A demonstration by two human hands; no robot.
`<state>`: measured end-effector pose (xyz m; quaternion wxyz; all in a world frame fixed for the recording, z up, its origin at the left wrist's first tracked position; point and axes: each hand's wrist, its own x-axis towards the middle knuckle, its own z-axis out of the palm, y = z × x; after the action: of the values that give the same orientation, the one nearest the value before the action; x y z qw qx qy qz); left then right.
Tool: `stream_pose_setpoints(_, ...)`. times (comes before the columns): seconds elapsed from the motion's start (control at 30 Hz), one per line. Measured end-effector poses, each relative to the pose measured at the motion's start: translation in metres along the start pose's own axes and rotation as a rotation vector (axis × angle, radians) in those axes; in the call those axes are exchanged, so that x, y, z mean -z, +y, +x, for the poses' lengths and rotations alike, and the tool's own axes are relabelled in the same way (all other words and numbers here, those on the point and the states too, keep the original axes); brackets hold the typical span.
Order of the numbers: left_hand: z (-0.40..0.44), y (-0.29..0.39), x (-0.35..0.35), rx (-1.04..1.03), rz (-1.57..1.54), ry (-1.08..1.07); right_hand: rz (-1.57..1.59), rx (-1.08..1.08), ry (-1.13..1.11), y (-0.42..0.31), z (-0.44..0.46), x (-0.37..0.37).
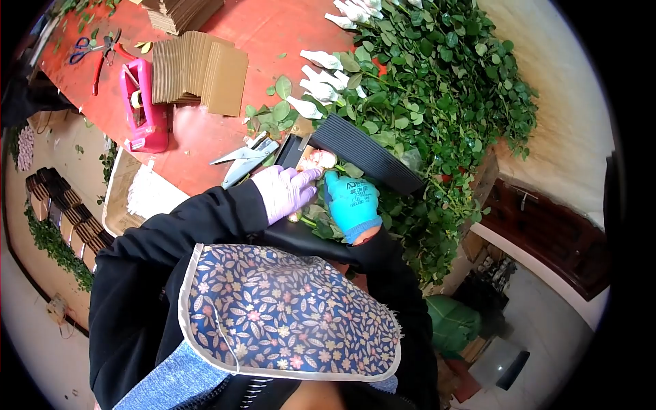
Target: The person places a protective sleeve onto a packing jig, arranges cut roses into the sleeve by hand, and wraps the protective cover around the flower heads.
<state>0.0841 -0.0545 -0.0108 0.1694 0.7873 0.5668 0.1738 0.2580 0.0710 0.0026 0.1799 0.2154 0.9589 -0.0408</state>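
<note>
Pink-and-white rose blooms (316, 159) lie in a black holder with a ribbed black panel (365, 154) along its right side. My left hand (283, 193), in a lilac glove, lies with fingers stretched out against the near side of the blooms. Close beside it, my right hand (352, 203) in a teal glove has its fingers curled at the green stem just below the blooms; its grip is partly hidden. Another bloom (295, 216) shows under my left hand. A silver stapler-like tool (249, 160) rests left of the holder.
A large heap of leafy stems (437, 89) covers the right of the red table (273, 31), with white-netted buds (321, 89) at its edge. Cardboard sheets (198, 72), a pink tape dispenser (145, 109), red-handled pliers (102, 61) and blue-handled scissors (80, 51) sit to the left.
</note>
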Motion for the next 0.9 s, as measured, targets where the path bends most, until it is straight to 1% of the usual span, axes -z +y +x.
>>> stream_pose_setpoints(0.03,0.001,0.0,0.0,0.001,0.031,-0.052,-0.028,-0.009,0.017,-0.001,0.0,0.0)
stream_pose_setpoints(0.07,0.001,0.001,0.001,0.007,0.034,-0.042,-0.037,-0.002,0.021,0.001,-0.002,0.004)
stream_pose_setpoints(0.13,0.0,0.002,0.003,0.025,0.021,-0.085,0.025,0.05,-0.052,0.003,-0.008,0.021)
stream_pose_setpoints(0.17,0.0,0.001,0.004,0.036,0.025,-0.074,0.111,0.096,0.048,0.005,-0.013,0.029)
stream_pose_setpoints(0.2,0.0,0.001,0.005,0.034,0.025,-0.075,0.101,0.108,0.048,0.006,-0.017,0.038)
stream_pose_setpoints(0.27,-0.001,0.002,0.004,0.028,0.017,-0.08,0.247,0.095,0.219,0.008,-0.024,0.051)
stream_pose_setpoints(0.3,-0.002,0.002,0.001,0.021,0.024,-0.045,0.231,0.097,0.264,0.013,-0.025,0.043)
stream_pose_setpoints(0.4,-0.003,0.0,-0.006,0.007,0.053,0.007,0.195,0.066,0.213,0.012,-0.015,0.027)
stream_pose_setpoints(0.53,-0.002,0.0,-0.002,0.006,0.015,-0.008,0.319,0.041,0.147,0.013,-0.008,0.026)
stream_pose_setpoints(0.57,-0.002,-0.001,-0.002,0.011,0.011,-0.025,0.317,0.032,0.151,0.017,-0.01,0.02)
stream_pose_setpoints(0.63,-0.002,0.0,-0.001,0.018,0.008,-0.041,0.433,0.111,0.232,0.025,-0.013,0.009)
stream_pose_setpoints(0.67,-0.002,0.001,0.001,0.019,0.0,-0.068,0.432,0.113,0.238,0.025,-0.014,0.01)
stream_pose_setpoints(0.73,-0.002,-0.002,0.003,0.02,-0.004,-0.099,0.394,0.021,0.131,0.021,-0.018,0.014)
stream_pose_setpoints(0.8,-0.001,-0.001,0.0,0.038,0.007,-0.115,0.455,0.031,0.132,0.023,-0.018,-0.001)
stream_pose_setpoints(0.87,0.0,-0.001,0.001,0.022,0.007,-0.152,0.416,0.022,0.043,0.023,-0.015,0.007)
stream_pose_setpoints(0.9,0.0,-0.001,0.003,0.036,-0.016,-0.136,0.385,-0.027,-0.015,0.019,-0.013,0.013)
